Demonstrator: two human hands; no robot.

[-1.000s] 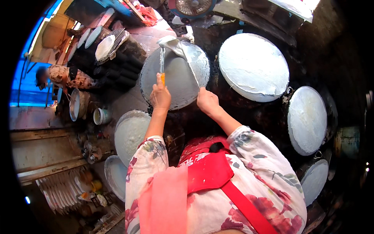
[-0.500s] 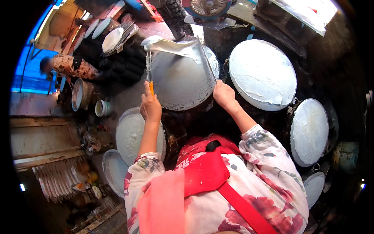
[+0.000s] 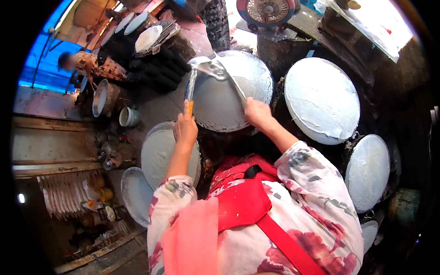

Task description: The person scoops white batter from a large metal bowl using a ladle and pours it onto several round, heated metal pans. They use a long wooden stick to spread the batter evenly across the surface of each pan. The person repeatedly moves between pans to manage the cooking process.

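My left hand [image 3: 185, 129] is closed round the orange handle of a metal-shafted tool [image 3: 191, 86], held upright over the left part of a large round pan [image 3: 215, 107]. My right hand [image 3: 258, 113] grips a thin flat scraper [image 3: 236, 86] at the pan's right side, slanting up and left. Wet-looking white film or paste [image 3: 213, 68] hangs bunched between the far ends of both tools; the shape of the left tool's head is hidden by it. The pan's surface looks greyish, with a whiter patch at the far right.
Several round pans with white contents surround me, including one at the right [image 3: 323, 98] and another at the left [image 3: 167, 158]. A fan [image 3: 269, 11] stands beyond. Farther left are a white bucket [image 3: 129, 117] and another person [image 3: 98, 66]. Someone's patterned clothing [image 3: 216, 25] shows at the far edge.
The white film, stretched wide between the two tools before, is now gathered in a smaller bunch. The scraper's far end has swung left toward the left tool. The view has shifted slightly.
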